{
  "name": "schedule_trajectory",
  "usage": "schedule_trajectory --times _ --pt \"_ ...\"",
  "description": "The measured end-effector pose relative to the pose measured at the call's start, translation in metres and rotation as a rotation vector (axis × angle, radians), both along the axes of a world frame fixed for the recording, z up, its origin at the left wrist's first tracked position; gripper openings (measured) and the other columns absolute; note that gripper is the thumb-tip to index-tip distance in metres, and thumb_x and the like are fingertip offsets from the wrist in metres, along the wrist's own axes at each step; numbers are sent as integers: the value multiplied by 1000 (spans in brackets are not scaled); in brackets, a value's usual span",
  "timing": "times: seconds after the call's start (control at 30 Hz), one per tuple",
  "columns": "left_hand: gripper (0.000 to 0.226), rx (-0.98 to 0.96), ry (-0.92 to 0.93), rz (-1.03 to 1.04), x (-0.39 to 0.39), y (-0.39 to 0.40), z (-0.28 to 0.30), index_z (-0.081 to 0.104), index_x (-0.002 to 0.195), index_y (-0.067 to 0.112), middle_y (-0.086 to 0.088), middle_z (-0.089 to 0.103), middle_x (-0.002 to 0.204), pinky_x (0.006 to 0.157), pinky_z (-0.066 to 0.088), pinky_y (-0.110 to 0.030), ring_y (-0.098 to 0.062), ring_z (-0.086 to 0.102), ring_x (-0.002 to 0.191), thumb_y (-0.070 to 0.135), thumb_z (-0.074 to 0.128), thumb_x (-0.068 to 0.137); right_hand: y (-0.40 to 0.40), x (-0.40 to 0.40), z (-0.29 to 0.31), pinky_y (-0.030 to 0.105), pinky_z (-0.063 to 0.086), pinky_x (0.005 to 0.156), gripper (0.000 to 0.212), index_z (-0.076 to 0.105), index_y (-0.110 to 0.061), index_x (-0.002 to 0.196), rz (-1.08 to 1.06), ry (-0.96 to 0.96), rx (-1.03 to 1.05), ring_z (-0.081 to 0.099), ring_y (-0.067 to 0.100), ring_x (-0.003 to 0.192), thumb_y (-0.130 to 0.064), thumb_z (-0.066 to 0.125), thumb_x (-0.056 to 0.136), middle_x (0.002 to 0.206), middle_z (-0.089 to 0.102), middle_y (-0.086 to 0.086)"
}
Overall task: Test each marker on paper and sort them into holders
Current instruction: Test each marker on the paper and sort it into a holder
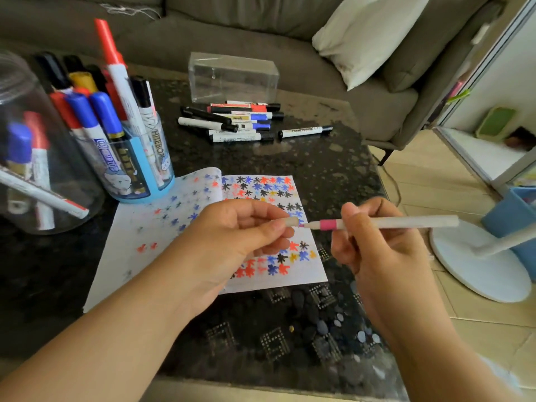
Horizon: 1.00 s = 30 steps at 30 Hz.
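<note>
My right hand [374,242] grips a slim white marker [388,223] with a pink band, held level above the paper, tip pointing left. My left hand [237,236] pinches its white cap [291,221] right at the pink tip. Under both hands lies the white paper [162,227], covered with red, blue, black and yellow star marks. A blue holder [139,166] at the left is packed with several markers. A clear jar [43,158] at the far left holds a few more. A pile of loose markers [232,120] lies farther back on the table.
A clear plastic box [232,76] stands behind the loose markers. The dark stone table [319,169] ends at the right, where a white fan base [478,259] and a blue bin [510,216] sit on the floor. A grey sofa [232,30] lies behind.
</note>
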State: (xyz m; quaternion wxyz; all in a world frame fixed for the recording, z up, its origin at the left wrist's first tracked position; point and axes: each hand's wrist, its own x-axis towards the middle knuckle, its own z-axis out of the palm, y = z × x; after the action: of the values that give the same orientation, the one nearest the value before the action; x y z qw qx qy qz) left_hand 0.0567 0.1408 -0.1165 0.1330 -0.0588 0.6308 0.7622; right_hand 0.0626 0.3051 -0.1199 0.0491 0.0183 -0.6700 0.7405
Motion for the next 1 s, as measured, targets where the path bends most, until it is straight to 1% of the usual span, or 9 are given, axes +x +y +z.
schedule_trajectory --times 0.17,0.37,0.5,0.6,0.7,0.77,0.83,0.93,1.0 --pt "12 18 2 0 6 0 5 70 84 8 -6 73 76 67 57 -20 -12 69 70 1 63 78 -1 4 5 25 37 56 27 52 -26 55 -13 13 -44 41 10 51 -31 67 77 48 49 -4" --pt "15 25 48 -32 10 4 3 69 82 7 -8 72 72 63 56 -19 -13 69 65 8 66 68 -4 5 3 20 40 53 28 55 -25 58 57 6 35 45 11 52 -32 67 82 52 52 0" --pt "19 51 78 -15 13 3 1 67 78 5 -10 70 65 58 54 -18 -15 66 57 13 64 61 -10 8 0 21 37 51 29 51 -21 59 83 -24 -55 40 14 51 -28 65 83 51 47 5" --pt "19 21 89 -23 15 2 3 68 80 4 -10 71 67 60 54 -19 -16 66 59 13 65 64 -12 10 2 20 37 50 26 51 -20 59 98 -25 -61 40 14 52 -30 64 80 51 47 3" --pt "11 -123 137 -31 16 1 6 67 88 13 -2 73 77 70 54 -20 -11 69 72 11 66 78 -14 13 7 22 37 52 25 52 -19 62 95 -6 39 42 11 52 -37 60 77 51 50 0" --pt "14 -373 237 7 18 -3 9 65 96 31 13 70 91 77 51 -18 2 65 86 23 64 85 -17 18 15 21 38 52 24 54 -18 69 114 44 150 44 9 51 -40 57 78 53 53 -2" --pt "20 -530 349 83 24 -15 22 59 102 42 22 63 101 79 48 -18 7 59 96 33 64 84 -21 28 27 18 41 51 24 56 -15 78 154 100 233 49 6 52 -39 55 77 57 57 -2" --pt "19 -581 450 230 43 -50 52 59 103 39 20 63 100 81 48 -20 3 59 96 30 61 87 -42 48 47 20 50 59 14 63 -27 82 271 151 412 57 6 61 -39 58 77 72 66 -5" --pt "15 -669 479 336 69 -82 68 60 100 37 18 64 97 82 48 -20 3 59 94 29 60 88 -64 64 59 23 52 63 3 64 -32 83 381 218 525 61 6 67 -29 64 82 80 68 -10"
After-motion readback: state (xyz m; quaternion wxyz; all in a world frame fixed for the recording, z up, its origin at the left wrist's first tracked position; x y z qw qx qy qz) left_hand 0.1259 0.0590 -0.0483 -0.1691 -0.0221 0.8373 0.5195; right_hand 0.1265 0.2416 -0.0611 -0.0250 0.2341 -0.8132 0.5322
